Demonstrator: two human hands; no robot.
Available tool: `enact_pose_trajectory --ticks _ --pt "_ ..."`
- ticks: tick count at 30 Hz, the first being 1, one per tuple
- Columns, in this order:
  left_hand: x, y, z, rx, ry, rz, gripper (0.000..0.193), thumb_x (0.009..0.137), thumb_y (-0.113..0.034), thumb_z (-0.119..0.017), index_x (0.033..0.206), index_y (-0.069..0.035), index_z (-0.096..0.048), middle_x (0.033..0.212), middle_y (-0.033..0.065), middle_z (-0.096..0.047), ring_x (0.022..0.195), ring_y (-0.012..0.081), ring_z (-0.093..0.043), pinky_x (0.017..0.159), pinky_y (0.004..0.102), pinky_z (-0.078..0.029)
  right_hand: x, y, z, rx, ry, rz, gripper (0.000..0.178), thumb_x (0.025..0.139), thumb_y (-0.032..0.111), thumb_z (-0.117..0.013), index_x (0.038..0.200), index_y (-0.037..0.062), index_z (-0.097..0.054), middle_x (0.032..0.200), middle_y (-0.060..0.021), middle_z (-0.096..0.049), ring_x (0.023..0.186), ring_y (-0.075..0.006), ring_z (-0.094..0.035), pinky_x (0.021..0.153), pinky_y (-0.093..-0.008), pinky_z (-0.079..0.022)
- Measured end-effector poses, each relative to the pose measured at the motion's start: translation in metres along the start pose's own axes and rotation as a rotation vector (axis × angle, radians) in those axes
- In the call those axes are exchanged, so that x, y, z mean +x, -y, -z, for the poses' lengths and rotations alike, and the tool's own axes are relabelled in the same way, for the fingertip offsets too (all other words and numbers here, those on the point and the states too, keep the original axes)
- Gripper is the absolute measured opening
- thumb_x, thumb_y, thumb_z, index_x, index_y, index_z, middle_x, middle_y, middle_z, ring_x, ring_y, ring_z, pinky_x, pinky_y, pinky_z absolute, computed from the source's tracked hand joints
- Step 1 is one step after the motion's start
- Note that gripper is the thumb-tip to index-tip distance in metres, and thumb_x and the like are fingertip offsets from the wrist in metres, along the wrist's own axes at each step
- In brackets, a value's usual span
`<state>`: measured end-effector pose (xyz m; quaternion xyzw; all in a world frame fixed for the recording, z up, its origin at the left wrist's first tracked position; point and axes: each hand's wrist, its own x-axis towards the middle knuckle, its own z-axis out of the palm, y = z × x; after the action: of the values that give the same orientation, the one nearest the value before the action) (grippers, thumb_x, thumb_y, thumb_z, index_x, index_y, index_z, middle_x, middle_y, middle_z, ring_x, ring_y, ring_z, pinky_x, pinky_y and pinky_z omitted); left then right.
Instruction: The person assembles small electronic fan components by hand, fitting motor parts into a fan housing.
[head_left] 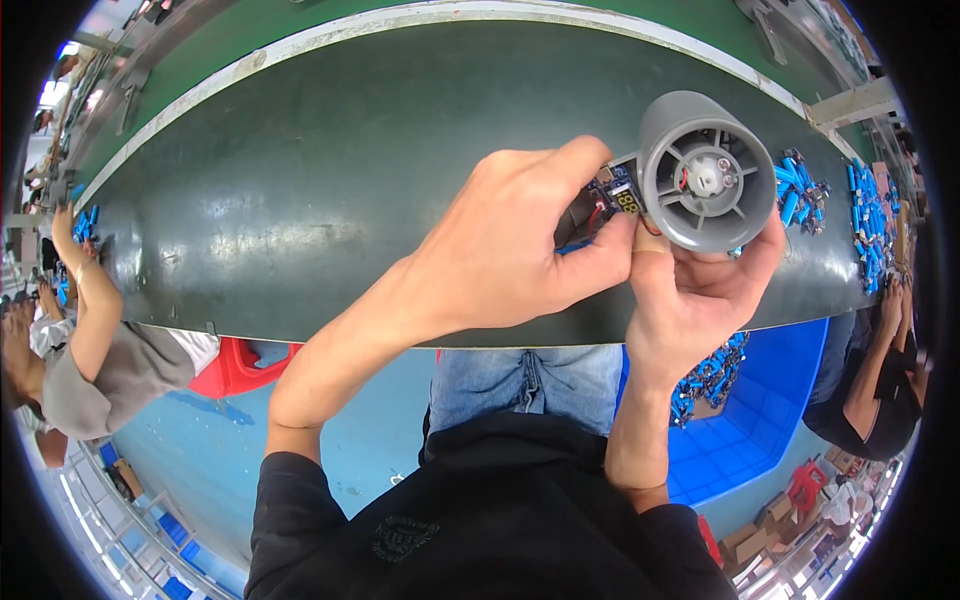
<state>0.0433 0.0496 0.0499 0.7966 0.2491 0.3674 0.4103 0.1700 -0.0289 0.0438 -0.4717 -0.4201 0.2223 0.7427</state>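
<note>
A grey cylindrical fan housing (706, 170) with a spoked motor mount is lifted above the dark green work table (400, 120). My right hand (700, 290) grips the housing from below, fingers curled around its lower side. Against the housing's left side sits a small circuit board (618, 188) with a digit display and thin red wires. My left hand (530, 230) pinches this board between thumb and fingers. The part of the board under my fingers is hidden.
Blue cylindrical cells with boards (800, 195) lie right of the housing, with another pile (872, 225) farther right. A blue bin (745, 440) of similar parts stands below the table edge. Co-workers sit at left (130, 370) and right (870, 390); a red stool (235, 368) is at left.
</note>
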Motion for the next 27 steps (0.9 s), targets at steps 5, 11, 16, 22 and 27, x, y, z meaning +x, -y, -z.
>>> enact_pose_trajectory --ticks 5,11,16,22,27 --pt "0.001 -0.001 -0.003 0.016 0.007 0.000 0.018 0.078 -0.006 -0.066 0.090 0.005 -0.057 0.067 0.0155 -0.058 0.056 0.0219 -0.060 0.053 0.0312 -0.047 -0.001 0.001 0.001 -0.017 0.006 -0.020 0.068 0.082 -0.012 -0.068 0.139 -0.0014 -0.034 0.125 -0.0203 -0.061 0.109 -0.0234 -0.065 0.093 -0.0317 -0.053" --pt "0.003 0.006 -0.001 -0.250 -0.036 0.140 0.021 0.084 -0.015 -0.065 0.083 0.005 -0.058 0.064 0.0141 -0.060 0.051 0.0240 -0.058 0.048 0.0335 -0.042 0.006 0.007 -0.002 0.042 -0.042 -0.245 0.077 0.080 -0.013 -0.065 0.146 0.0006 -0.029 0.110 -0.0186 -0.067 0.102 -0.0196 -0.067 0.078 -0.0255 -0.057" --pt "0.007 -0.003 0.013 -0.668 0.154 0.489 0.023 0.093 -0.018 -0.056 0.086 0.003 -0.062 0.064 -0.0009 -0.054 0.058 0.0057 -0.050 0.050 0.0249 -0.038 0.032 -0.004 0.026 -0.351 0.049 0.019 0.039 0.092 0.008 -0.058 0.130 -0.0013 -0.055 0.111 -0.0097 -0.064 0.097 -0.0125 -0.060 0.083 -0.0248 -0.047" --pt "0.008 -0.002 0.014 -0.766 0.232 0.516 0.021 0.093 -0.018 -0.057 0.088 0.002 -0.062 0.063 -0.0004 -0.053 0.056 0.0051 -0.047 0.049 0.0231 -0.035 0.033 -0.006 0.006 -0.109 0.163 -0.099 0.049 0.106 0.036 -0.039 0.138 -0.0004 -0.044 0.132 -0.0113 -0.053 0.122 -0.0203 -0.053 0.104 -0.0361 -0.044" --pt "0.005 -0.005 0.014 -0.783 0.217 0.539 0.021 0.093 -0.019 -0.057 0.088 0.001 -0.061 0.064 -0.0003 -0.054 0.056 0.0051 -0.048 0.049 0.0223 -0.035 0.026 -0.006 -0.004 -0.088 0.121 -0.050 0.050 0.107 0.039 -0.037 0.138 0.0009 -0.042 0.130 -0.0108 -0.054 0.120 -0.0194 -0.054 0.100 -0.0345 -0.047"
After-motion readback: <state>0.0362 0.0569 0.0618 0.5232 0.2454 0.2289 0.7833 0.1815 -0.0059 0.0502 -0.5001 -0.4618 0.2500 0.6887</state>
